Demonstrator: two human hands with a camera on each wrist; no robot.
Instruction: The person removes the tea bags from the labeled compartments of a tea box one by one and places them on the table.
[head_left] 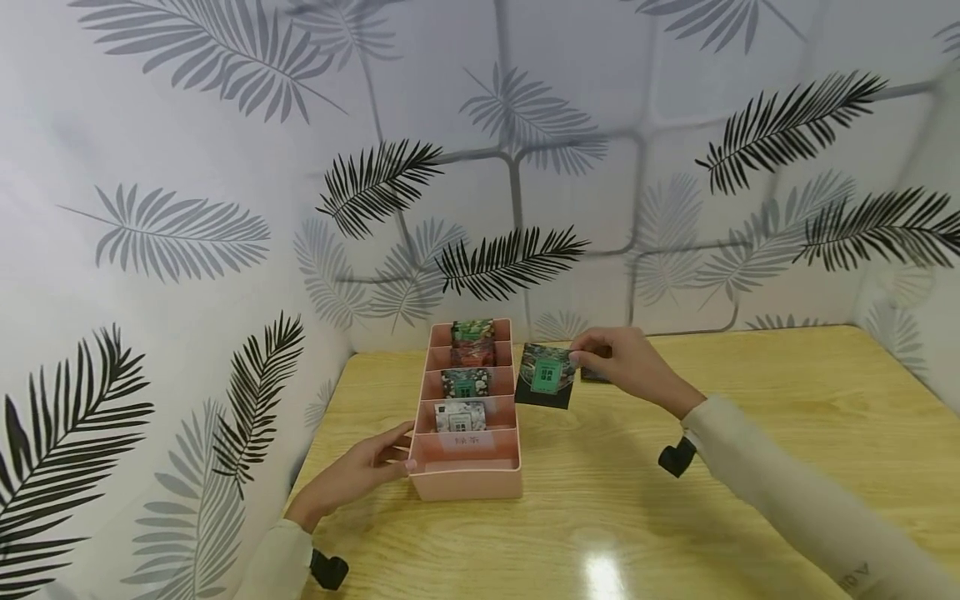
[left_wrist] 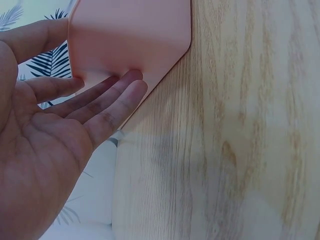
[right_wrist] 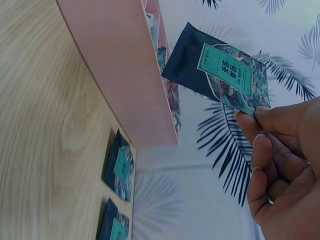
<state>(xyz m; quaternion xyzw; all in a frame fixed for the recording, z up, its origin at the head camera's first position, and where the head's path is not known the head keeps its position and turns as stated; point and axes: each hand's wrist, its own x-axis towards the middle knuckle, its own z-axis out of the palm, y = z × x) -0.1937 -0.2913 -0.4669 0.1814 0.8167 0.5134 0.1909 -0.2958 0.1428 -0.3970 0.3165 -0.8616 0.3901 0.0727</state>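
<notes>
Right hand: the person's right hand [head_left: 626, 362] pinches one thing between thumb and forefinger, the other fingers curled toward the palm.
Green tea sachet: a flat, dark rectangular packet with a green label [head_left: 546, 377], held by its upper corner, tilted and raised off the bench to the left of the right hand; from where I stand I can't say whether it touches the box.
Left hand: the person's left hand [head_left: 363, 467] grasps nothing fully; its nearly straight fingers and thumb rest on the box's near left corner.
Box: a long pink box with five compartments [head_left: 467, 486], just right of the left hand, reaching away from it.
Sachets inside: from far to near of the left hand, a green sachet [head_left: 472, 332], a red sachet [head_left: 474, 354], a dark sachet with a green label [head_left: 466, 384] and a white sachet [head_left: 461, 417], one per compartment.
Nearest compartment: beside the left thumb, with a pale written label [head_left: 461, 441] at its back.
Loose sachets: two dark sachets with green labels [right_wrist: 120, 170], lying below the right hand.
Bench: yellowish wood-grain bench [head_left: 600, 492], beneath both hands.
</notes>
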